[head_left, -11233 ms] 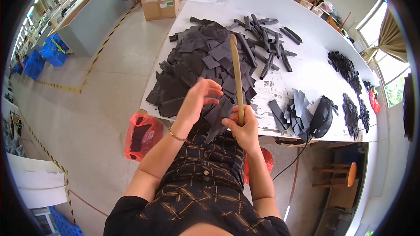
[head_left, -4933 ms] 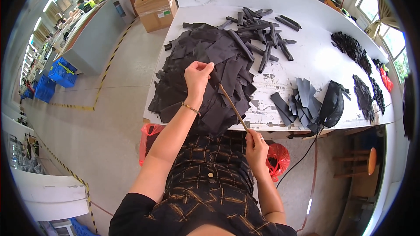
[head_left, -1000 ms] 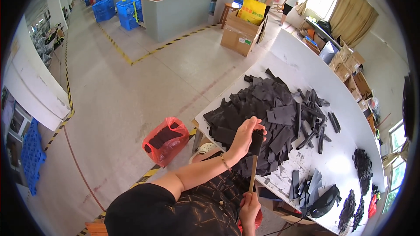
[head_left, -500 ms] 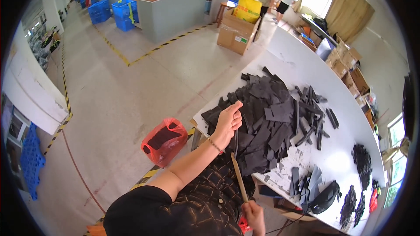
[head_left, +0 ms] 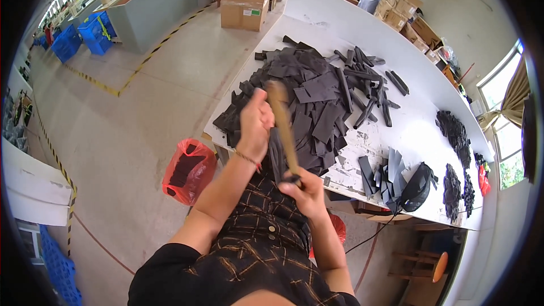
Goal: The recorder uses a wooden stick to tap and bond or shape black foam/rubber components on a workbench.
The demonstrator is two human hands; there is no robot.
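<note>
My right hand point(head_left: 307, 194) grips a wooden stick point(head_left: 287, 136) near its lower end, with a small dark piece showing at the fingers. The stick slants up toward my left hand, its upper end smeared by motion. My left hand point(head_left: 258, 123) is closed, and a black fabric strip point(head_left: 276, 156) hangs below it, next to the stick. Beyond both hands lies a large heap of flat black fabric pieces point(head_left: 317, 90) on the white table point(head_left: 345, 161). Several rolled black strips point(head_left: 368, 79) lie to the right of the heap.
Further right on the table are grey-black flat pieces point(head_left: 388, 173), a black pouch point(head_left: 418, 188) and dark bundles point(head_left: 453, 130). A red plastic bag point(head_left: 195, 184) stands on the floor at left. A cardboard box point(head_left: 245, 5) stands beyond the table; a stool point(head_left: 422, 266) is at lower right.
My right hand has risen with the stick, from low by my waist to near the left hand. The view has shifted, so the table appears further left.
</note>
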